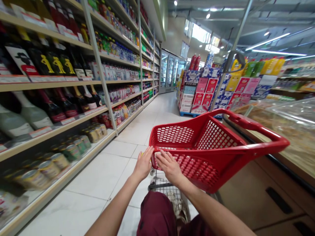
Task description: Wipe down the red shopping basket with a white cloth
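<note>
A red plastic shopping cart basket (194, 150) with perforated walls stands in front of me, its handle toward the right. My left hand (144, 164) rests against the basket's near left corner, its fingers stretched out side by side. A small yellow bit shows by those fingers; what it is, I cannot tell. Just to the right, my right hand (169, 165) lies on the near wall below the rim, fingers extended and slightly apart. Something pale shows beneath its fingertips, too hidden to name. Under the basket is a metal lower rack (163, 186).
Shelves (51, 80) of bottles and cans line the left side. Stacked drink boxes (204, 88) stand on a blue pallet ahead. To the right, a counter with a clear cover (278, 114) sits close to the cart. White floor tiles (98, 177) run between.
</note>
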Demonstrator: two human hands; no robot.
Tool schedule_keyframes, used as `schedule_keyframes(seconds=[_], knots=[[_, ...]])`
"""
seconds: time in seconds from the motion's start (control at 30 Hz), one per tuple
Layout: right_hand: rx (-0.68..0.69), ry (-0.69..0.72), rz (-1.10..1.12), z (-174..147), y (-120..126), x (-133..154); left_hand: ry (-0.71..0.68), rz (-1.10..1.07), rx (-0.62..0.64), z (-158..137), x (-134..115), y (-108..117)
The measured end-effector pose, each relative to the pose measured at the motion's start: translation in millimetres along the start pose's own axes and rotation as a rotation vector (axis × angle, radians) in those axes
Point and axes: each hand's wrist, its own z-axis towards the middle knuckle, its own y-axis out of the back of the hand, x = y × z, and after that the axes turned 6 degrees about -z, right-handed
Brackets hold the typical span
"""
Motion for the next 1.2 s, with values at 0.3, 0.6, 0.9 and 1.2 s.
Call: schedule_keyframes(seconds=[0.3, 0.6, 0.9, 1.2], knots=[[0.138, 0.107, 0.081, -7.0, -17.3, 13.7, 0.077, -0.037, -0.003, -0.7, 1.9, 0.3], [0.191, 0.075, 0.065, -11.2, -22.9, 17.6, 0.101, -0.029, -0.016, -4.5, 19.9, 0.9], [-0.073, -0.079, -0.073, 24.8, 16.7, -15.9, 0.108, 0.095, -0.111, 12.7, -10.3, -0.9], [-0.016, -0.405, -0.233, -20.7, 51.1, -68.5, 0.104, 0.258, -0.082, 15.9, -42.3, -23.8]])
